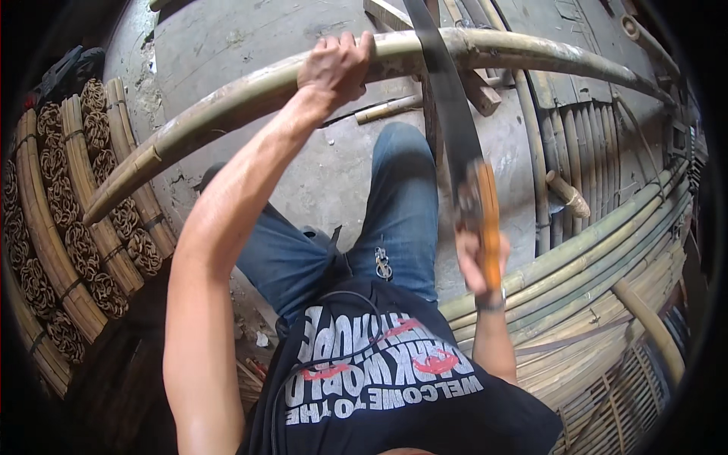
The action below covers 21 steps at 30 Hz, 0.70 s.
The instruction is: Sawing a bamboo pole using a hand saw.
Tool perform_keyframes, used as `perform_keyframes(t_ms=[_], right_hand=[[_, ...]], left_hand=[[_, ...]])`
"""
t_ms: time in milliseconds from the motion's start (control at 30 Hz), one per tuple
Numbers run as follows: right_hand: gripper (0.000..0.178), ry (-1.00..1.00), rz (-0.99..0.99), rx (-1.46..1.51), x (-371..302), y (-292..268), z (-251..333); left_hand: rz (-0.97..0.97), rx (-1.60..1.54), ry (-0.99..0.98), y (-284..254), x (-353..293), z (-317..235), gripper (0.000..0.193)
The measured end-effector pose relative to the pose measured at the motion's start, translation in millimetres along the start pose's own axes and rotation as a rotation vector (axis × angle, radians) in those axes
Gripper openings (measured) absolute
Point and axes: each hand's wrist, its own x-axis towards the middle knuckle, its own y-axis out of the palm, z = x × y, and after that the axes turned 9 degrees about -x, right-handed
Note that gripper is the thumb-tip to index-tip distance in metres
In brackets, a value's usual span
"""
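Note:
A long bamboo pole [220,104] lies crosswise in front of me, bending across the view from the left to the far right. My left hand [336,67] is closed over the pole, left of the blade. In my right hand [478,258] is a handsaw with an orange handle [489,220], the fingers wrapped round its grip. The dark saw blade [452,114] runs away from me and crosses the pole a little right of my left hand. Motion smears the blade and handle somewhat. Whether the teeth have entered the bamboo cannot be made out.
Strapped bundles of split bamboo [57,205] stand at the left. Long bamboo poles [576,243] and slatted bamboo pieces [591,394] lie at the right. A wooden block [481,92] sits under the pole near the blade. A short bamboo piece [388,108] lies on the concrete floor [326,163].

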Motion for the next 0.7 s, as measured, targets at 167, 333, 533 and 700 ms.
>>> perform_keyframes(t_ms=[167,333,533,700], right_hand=[[0.011,-0.431,-0.034,0.316,62,25,17],[0.020,-0.689,-0.063,0.014,81,15,47],[0.017,0.086,0.066,0.388,-18,0,-6],[0.014,-0.495,-0.004,0.207,98,22,61]], left_hand=[[-0.020,-0.044,0.006,-7,6,-10,0.077],[-0.113,-0.058,0.090,2,-4,-5,0.066],[-0.033,-0.020,-0.003,-2,6,-12,0.071],[-0.123,-0.045,0.075,4,-1,-5,0.063]])
